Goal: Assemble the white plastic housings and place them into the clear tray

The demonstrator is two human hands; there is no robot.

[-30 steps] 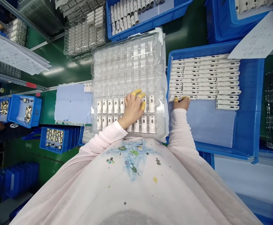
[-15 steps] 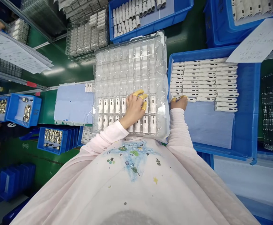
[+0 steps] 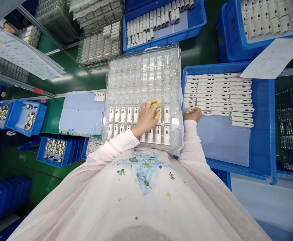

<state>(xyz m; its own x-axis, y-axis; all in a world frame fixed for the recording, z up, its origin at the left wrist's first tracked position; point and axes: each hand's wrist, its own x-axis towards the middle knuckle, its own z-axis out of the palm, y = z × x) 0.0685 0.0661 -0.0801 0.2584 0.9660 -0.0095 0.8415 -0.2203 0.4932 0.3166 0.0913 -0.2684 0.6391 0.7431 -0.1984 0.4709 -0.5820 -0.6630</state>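
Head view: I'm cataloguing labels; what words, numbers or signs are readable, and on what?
No text is legible.
Right sheet: writing too blurred.
Left papers: print too small.
Left blue box, upper-right blue bin: dark marks, unreadable.
Green floor: pale arrow-like mark, unclear.
Dark garment: round white emblem, unclear.

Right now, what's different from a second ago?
The view tipped: the clear tray and the blue bin sit lower in the picture. Nothing is plainly taken or let go. The left hand stays over the tray, the right hand at the bin's white pieces.
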